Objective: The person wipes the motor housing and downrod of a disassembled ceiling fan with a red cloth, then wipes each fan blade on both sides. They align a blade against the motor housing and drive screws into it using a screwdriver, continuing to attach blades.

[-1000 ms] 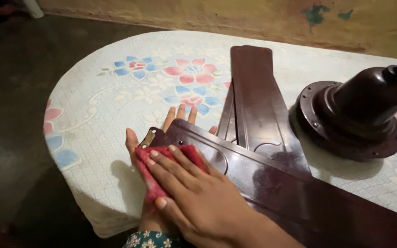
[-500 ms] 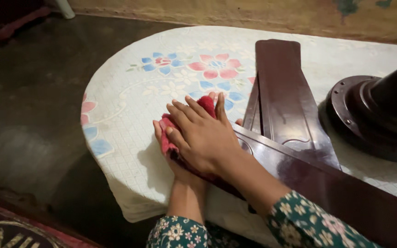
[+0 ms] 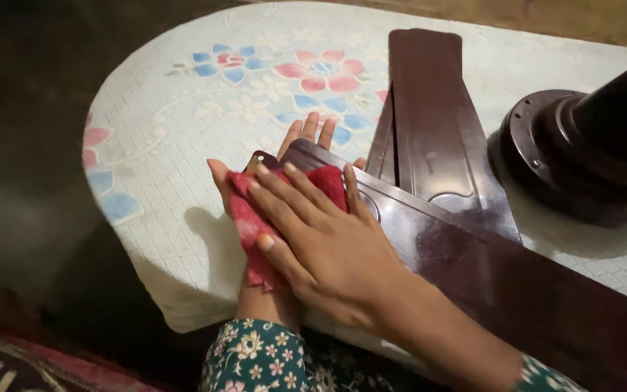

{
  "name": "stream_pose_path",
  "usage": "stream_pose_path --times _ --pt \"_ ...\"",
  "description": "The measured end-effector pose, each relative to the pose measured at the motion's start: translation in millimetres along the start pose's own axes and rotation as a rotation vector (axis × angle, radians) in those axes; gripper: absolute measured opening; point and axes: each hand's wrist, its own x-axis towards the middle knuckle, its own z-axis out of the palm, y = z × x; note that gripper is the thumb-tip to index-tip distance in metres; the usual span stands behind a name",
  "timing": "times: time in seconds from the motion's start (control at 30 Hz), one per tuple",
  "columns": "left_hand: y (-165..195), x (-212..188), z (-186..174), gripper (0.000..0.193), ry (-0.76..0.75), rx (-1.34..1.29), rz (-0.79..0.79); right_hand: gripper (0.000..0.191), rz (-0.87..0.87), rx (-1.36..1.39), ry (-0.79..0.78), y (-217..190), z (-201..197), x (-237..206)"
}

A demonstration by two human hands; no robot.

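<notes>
A dark brown fan blade [image 3: 473, 261] lies slantwise across the flowered cover, its rounded tip toward the left. My right hand [image 3: 328, 247] lies flat on top of that tip and presses a red cloth [image 3: 248, 218] against it. My left hand [image 3: 308, 139] is under the tip, palm up. Its fingers stick out past the far edge and its thumb comes up beside the cloth. The cloth wraps over the blade's near edge and hangs down toward my left wrist.
Two more brown blades [image 3: 429, 123] lie stacked behind the held one. The round dark fan motor [image 3: 589, 145] sits at the right. All rest on a pale cover with pink and blue flowers [image 3: 183, 145]. Dark floor [image 3: 23, 145] lies left, a patterned rug [image 3: 9, 363] at the bottom left.
My right hand has slid the red cloth back along the blade's tip, after pushing it toward the far edge half a second ago. My left hand stays under the blade.
</notes>
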Motion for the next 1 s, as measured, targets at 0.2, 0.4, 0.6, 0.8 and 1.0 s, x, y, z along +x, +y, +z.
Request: stream_pose_path --times 0.2,0.4,0.6,0.8,1.0 --pt "2.3 2.1 -15.7 0.094 -0.022 0.266 0.088 0.062 0.161 -0.056 -0.006 21.8 14.7 62.5" --pt "8.9 -1.4 -20.4 0.105 0.033 0.371 0.102 0.062 0.139 -0.134 -0.002 18.6 14.5 68.0" --pt "3.4 0.0 -8.2 0.129 -0.067 0.058 -0.042 0.058 -0.034 -0.090 0.027 -7.6 5.4 -7.2" --pt "-0.1 -3.3 -10.2 0.133 -0.061 -0.026 -0.038 0.059 -0.013 -0.057 -0.009 -3.9 4.7 -24.3" --pt "0.2 6.6 -12.7 0.126 0.028 -0.079 0.034 0.059 0.143 0.001 -0.035 15.6 9.4 40.4"
